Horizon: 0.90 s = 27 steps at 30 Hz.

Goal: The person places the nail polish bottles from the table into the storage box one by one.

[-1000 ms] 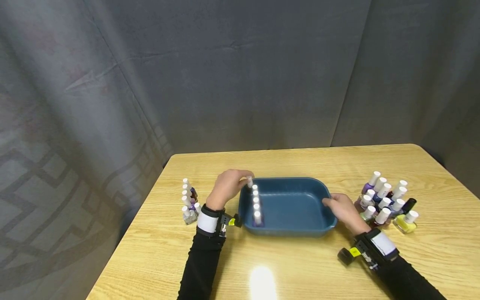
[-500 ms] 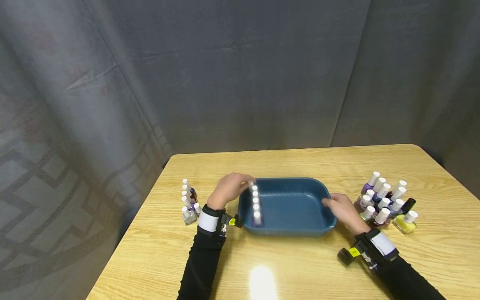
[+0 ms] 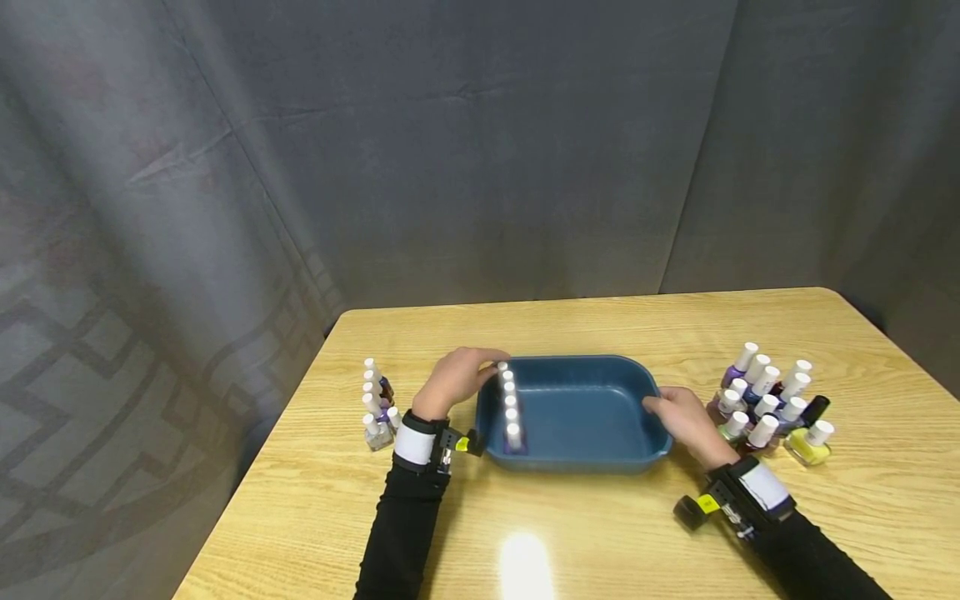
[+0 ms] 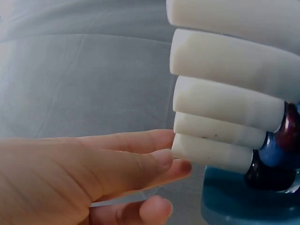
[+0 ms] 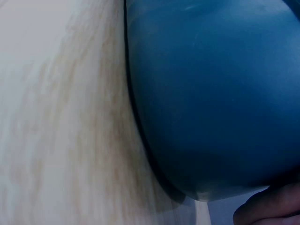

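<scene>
Filling the upper frame, a grey curtain (image 3: 480, 167) drops behind the wood-grained bench (image 3: 615, 533) sprawling below. Centre stage, the blue tray (image 3: 592, 421), its right end gripped by the right hand (image 3: 684, 419)! The left hand (image 3: 454, 380) works the tray's upper-left corner. Tally: six nail polish bottles (image 3: 512, 416) lined up inside, a big cluster (image 3: 763, 432) outside at right, a smaller group (image 3: 372, 403) at left; early going, I'd judge. The farthest white cap (image 4: 211, 152) meets the left fingertips (image 4: 162, 157); pinched or free, can't tell.

Tray (image 3: 585, 421) on table (image 3: 600, 533), bottles (image 3: 511, 402) inside, at left
</scene>
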Available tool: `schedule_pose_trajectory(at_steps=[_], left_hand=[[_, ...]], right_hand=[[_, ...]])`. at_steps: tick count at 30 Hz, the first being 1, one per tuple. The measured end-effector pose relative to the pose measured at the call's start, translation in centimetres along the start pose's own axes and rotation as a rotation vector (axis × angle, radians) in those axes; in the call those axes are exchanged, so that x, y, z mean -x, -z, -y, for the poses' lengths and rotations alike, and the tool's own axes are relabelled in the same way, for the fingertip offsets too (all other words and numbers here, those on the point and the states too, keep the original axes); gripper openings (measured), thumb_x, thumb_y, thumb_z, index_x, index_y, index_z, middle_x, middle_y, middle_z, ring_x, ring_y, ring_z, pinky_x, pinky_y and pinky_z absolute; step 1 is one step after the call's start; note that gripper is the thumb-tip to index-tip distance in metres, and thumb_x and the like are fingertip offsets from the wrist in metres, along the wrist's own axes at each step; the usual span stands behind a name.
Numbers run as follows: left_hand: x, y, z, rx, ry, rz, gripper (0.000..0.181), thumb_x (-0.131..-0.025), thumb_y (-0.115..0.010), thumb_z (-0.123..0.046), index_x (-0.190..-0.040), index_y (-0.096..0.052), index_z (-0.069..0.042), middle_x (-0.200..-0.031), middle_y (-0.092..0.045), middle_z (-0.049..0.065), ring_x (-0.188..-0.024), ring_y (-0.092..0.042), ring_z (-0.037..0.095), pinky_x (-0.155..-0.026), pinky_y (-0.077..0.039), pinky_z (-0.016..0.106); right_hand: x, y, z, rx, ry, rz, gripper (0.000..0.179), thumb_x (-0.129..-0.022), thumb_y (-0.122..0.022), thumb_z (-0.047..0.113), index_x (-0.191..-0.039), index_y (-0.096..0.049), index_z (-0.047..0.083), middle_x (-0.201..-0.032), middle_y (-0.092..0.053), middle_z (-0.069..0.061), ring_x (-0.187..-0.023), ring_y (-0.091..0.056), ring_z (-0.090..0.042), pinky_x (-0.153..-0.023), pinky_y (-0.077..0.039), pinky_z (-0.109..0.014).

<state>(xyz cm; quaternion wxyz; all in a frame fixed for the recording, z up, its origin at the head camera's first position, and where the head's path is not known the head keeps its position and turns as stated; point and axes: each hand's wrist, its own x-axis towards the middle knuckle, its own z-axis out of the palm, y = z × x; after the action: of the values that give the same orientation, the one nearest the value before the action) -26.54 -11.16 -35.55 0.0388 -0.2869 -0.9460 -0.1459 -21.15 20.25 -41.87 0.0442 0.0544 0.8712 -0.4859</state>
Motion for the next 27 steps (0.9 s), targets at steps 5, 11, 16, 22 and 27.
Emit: schedule_pose_trajectory(at_steps=[5, 11, 16, 22, 27], left_hand=[[-0.02, 0.24, 0.0, -0.012, 0.014, -0.035, 0.027, -0.088, -0.062, -0.017, -0.115, -0.064, -0.016, -0.107, -0.068, 0.001, -0.098, -0.064, 0.019, -0.077, -0.051, 0.033], [-0.01, 0.19, -0.01, -0.013, 0.033, -0.007, 0.027, -0.088, -0.062, -0.017, -0.115, -0.064, -0.015, -0.095, -0.07, 0.001, -0.085, -0.064, 0.015, -0.069, -0.05, 0.028], [0.01, -0.05, -0.02, 0.003, 0.017, 0.024, 0.028, -0.089, -0.059, -0.014, -0.117, -0.062, -0.014, -0.101, -0.069, 0.003, -0.09, -0.065, 0.017, -0.074, -0.051, 0.029], [0.06, -0.05, -0.13, 0.026, 0.009, 0.04, 0.03, -0.09, -0.058, -0.011, -0.119, -0.061, -0.013, -0.102, -0.069, 0.004, -0.092, -0.064, 0.017, -0.076, -0.051, 0.03], [0.04, 0.06, -0.22, 0.061, -0.014, 0.071, 0.033, -0.09, -0.056, -0.008, -0.123, -0.057, -0.011, -0.102, -0.069, 0.007, -0.091, -0.065, 0.018, -0.075, -0.051, 0.029]], right_hand=[[0.03, -0.03, 0.02, 0.003, -0.006, 0.003, 0.028, -0.088, -0.045, 0.015, -0.091, -0.06, -0.009, -0.074, -0.056, -0.003, -0.069, -0.05, -0.011, -0.058, -0.044, -0.024], [0.02, -0.02, 0.04, 0.002, -0.002, -0.005, 0.028, -0.088, -0.045, 0.014, -0.09, -0.06, -0.009, -0.072, -0.056, -0.002, -0.068, -0.05, -0.011, -0.057, -0.044, -0.024], [0.01, -0.02, 0.0, -0.001, -0.004, 0.001, 0.028, -0.088, -0.045, 0.014, -0.091, -0.06, -0.009, -0.072, -0.056, -0.002, -0.067, -0.051, -0.01, -0.056, -0.044, -0.024], [0.01, 0.01, 0.05, -0.004, -0.006, 0.006, 0.031, -0.088, -0.044, 0.014, -0.096, -0.059, -0.011, -0.072, -0.056, -0.002, -0.066, -0.051, -0.01, -0.057, -0.045, -0.024], [0.01, 0.02, 0.07, -0.001, -0.012, 0.006, 0.029, -0.088, -0.045, 0.015, -0.093, -0.059, -0.01, -0.072, -0.056, -0.002, -0.067, -0.051, -0.01, -0.057, -0.045, -0.024]])
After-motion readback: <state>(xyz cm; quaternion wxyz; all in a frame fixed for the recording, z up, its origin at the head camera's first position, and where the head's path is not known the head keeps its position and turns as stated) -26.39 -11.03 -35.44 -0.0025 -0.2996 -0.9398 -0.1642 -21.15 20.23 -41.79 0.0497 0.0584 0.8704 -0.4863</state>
